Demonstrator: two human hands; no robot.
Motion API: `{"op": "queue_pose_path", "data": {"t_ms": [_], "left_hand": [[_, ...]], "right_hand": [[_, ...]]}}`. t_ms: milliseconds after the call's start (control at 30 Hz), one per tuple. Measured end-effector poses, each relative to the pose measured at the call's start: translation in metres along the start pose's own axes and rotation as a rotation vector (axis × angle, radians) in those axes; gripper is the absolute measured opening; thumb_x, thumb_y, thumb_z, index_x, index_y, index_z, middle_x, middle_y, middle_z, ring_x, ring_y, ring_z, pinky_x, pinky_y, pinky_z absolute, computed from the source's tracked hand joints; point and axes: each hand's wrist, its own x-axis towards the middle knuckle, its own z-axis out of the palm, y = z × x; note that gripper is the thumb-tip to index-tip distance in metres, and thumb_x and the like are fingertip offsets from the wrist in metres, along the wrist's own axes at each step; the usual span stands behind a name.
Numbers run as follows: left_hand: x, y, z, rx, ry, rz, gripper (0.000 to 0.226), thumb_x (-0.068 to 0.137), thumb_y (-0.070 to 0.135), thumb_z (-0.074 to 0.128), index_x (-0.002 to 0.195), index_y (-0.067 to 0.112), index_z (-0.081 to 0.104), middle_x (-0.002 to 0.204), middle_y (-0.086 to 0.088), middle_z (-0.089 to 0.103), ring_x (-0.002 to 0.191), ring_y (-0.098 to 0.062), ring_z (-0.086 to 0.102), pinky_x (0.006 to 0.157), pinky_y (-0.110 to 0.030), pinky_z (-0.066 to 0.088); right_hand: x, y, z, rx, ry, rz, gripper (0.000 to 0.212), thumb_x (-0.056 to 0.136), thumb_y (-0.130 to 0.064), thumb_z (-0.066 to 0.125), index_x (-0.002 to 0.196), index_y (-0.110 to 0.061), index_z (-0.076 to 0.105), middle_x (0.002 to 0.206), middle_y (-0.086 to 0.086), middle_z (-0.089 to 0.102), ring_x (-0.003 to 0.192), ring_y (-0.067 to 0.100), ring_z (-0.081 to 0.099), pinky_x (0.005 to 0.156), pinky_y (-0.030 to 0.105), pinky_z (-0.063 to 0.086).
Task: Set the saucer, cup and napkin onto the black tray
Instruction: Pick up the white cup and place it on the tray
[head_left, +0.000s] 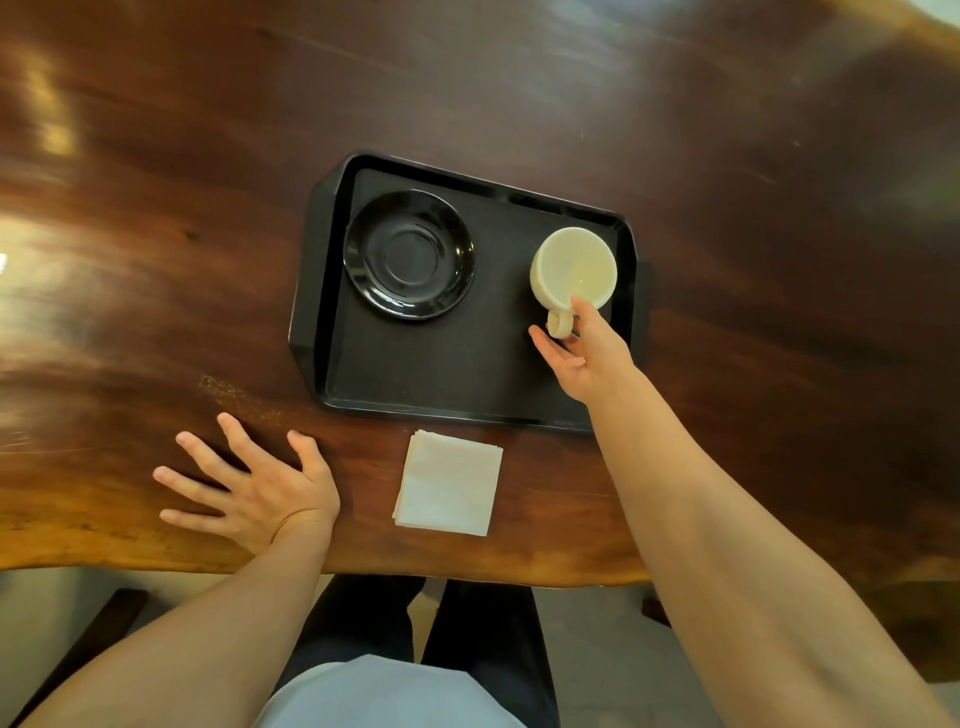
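Napkin (448, 484) near, right grip (582, 353) touching cup (573, 270) handle

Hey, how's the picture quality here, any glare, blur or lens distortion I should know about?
Head view: bright window-like glare smears the wooden table at left and top; wide-angle bending curves the table edge and stretches the forearms. The black tray, saucer, cup and napkin stay sharp; the saucer shows small specular highlights.
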Motion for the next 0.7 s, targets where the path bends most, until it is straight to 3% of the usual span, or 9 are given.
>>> {"op": "queue_pose_path", "data": {"t_ms": [267, 400, 500, 600, 700], "left_hand": [[0.000, 0.001, 0.000, 0.003, 0.003, -0.001, 0.075, 0.098, 0.062, 0.035, 0.163, 0.024, 0.025, 0.173, -0.011, 0.012, 0.158, -0.048, 0.006, 0.120, -0.069, -0.002], [0.000, 0.001, -0.002, -0.002, -0.005, -0.006, 0.076, 0.098, 0.062, 0.035, 0.163, 0.024, 0.025, 0.173, -0.012, 0.012, 0.158, -0.048, 0.006, 0.120, -0.069, -0.001], [-0.001, 0.003, -0.003, -0.005, -0.015, -0.010, 0.075, 0.098, 0.061, 0.036, 0.163, 0.024, 0.025, 0.173, -0.013, 0.013, 0.158, -0.048, 0.005, 0.120, -0.070, -0.001], [-0.001, 0.004, -0.005, 0.001, -0.022, -0.014, 0.075, 0.098, 0.061, 0.035, 0.163, 0.024, 0.025, 0.173, -0.014, 0.013, 0.158, -0.048, 0.005, 0.120, -0.069, -0.001], [-0.001, 0.005, -0.007, 0.005, -0.026, -0.021, 0.075, 0.098, 0.060, 0.035, 0.163, 0.024, 0.026, 0.174, -0.014, 0.013, 0.158, -0.048, 0.006, 0.120, -0.069, -0.001]], "right_hand": [[-0.007, 0.001, -0.006, -0.027, -0.025, -0.056, 0.055, 0.088, -0.018, 0.078, 0.136, -0.014, 0.052, 0.128, 0.017, 0.052, 0.090, 0.034, 0.062, 0.084, 0.053, 0.061], [-0.014, 0.001, -0.017, -0.178, 0.014, -0.101, 0.039, 0.090, -0.020, 0.075, 0.124, -0.018, 0.057, 0.130, 0.012, 0.054, 0.089, 0.029, 0.064, 0.084, 0.046, 0.063], [-0.023, 0.009, -0.032, -0.219, 0.024, -0.104, 0.043, 0.092, -0.021, 0.073, 0.131, -0.018, 0.055, 0.116, 0.008, 0.058, 0.090, 0.028, 0.069, 0.082, 0.040, 0.064], [-0.035, 0.028, -0.049, -0.327, -0.037, -0.089, 0.034, 0.098, -0.016, 0.064, 0.130, -0.010, 0.058, 0.115, 0.010, 0.066, 0.099, 0.028, 0.071, 0.081, 0.036, 0.063], [-0.048, 0.055, -0.060, -0.509, -0.078, -0.105, 0.012, 0.098, -0.013, 0.063, 0.110, -0.013, 0.066, 0.107, 0.011, 0.072, 0.093, 0.025, 0.074, 0.077, 0.034, 0.062]]}}
